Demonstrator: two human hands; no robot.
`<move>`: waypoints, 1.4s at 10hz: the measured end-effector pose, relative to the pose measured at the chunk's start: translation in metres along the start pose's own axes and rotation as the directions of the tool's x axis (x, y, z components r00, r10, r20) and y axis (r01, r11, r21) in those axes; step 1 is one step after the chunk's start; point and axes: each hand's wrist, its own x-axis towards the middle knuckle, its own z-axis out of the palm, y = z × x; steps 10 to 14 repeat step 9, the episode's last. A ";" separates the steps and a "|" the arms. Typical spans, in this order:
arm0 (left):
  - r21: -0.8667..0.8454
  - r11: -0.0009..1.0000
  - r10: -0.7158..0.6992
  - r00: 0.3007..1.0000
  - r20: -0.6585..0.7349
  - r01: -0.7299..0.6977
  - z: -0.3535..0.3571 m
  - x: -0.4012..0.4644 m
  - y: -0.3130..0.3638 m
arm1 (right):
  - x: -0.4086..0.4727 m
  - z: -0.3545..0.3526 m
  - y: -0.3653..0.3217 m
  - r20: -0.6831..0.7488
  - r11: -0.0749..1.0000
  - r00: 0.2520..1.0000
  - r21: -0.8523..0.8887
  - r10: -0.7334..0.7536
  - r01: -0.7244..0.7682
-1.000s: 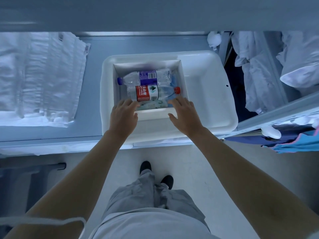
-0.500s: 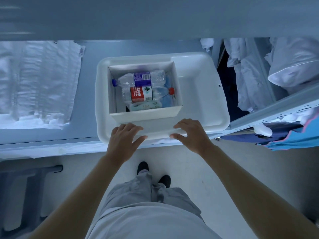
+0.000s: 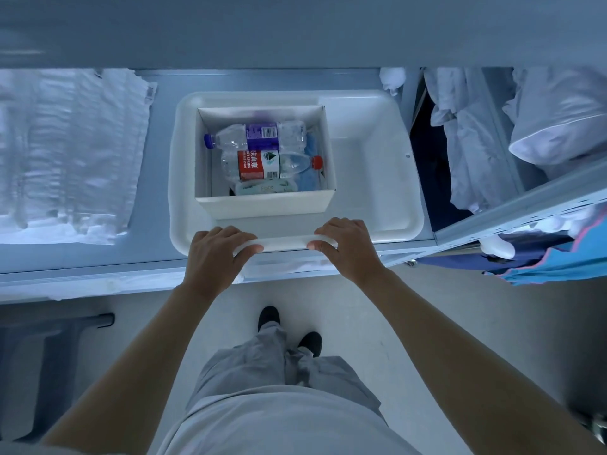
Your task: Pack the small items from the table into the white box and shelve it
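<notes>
A white cardboard box (image 3: 269, 203) sits inside a larger white plastic tub (image 3: 374, 178) on a shelf. In the box lie a purple-labelled water bottle (image 3: 256, 136), a red-labelled water bottle (image 3: 266, 164), a pale green packet (image 3: 264, 187) and something blue (image 3: 310, 178) underneath. My left hand (image 3: 218, 252) grips the tub's near rim, fingers curled over it and thumb along the front. My right hand (image 3: 346, 246) grips the same rim further right.
White folded plastic-wrapped fabric (image 3: 69, 152) lies on the shelf to the left. White garments (image 3: 486, 133) and a blue cloth (image 3: 558, 261) fill the shelves on the right. An upper shelf (image 3: 295, 27) overhangs. A dark stool frame (image 3: 49, 349) stands on the floor at left.
Both hands let go of the cardboard box's near wall, drew back and took hold of the tub's near rim. The box stays in the tub.
</notes>
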 end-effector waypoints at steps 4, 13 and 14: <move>-0.023 0.999 -0.026 0.998 -0.054 0.025 0.000 0.010 -0.015 | 0.012 0.006 -0.009 -0.030 0.999 0.999 0.013 0.035 -0.035; -0.135 0.982 -0.151 0.980 -0.132 0.133 -0.023 -0.025 0.018 | -0.028 -0.025 -0.010 -0.200 0.986 0.976 0.158 0.088 -0.057; -0.135 0.982 -0.151 0.980 -0.132 0.133 -0.023 -0.025 0.018 | -0.028 -0.025 -0.010 -0.200 0.986 0.976 0.158 0.088 -0.057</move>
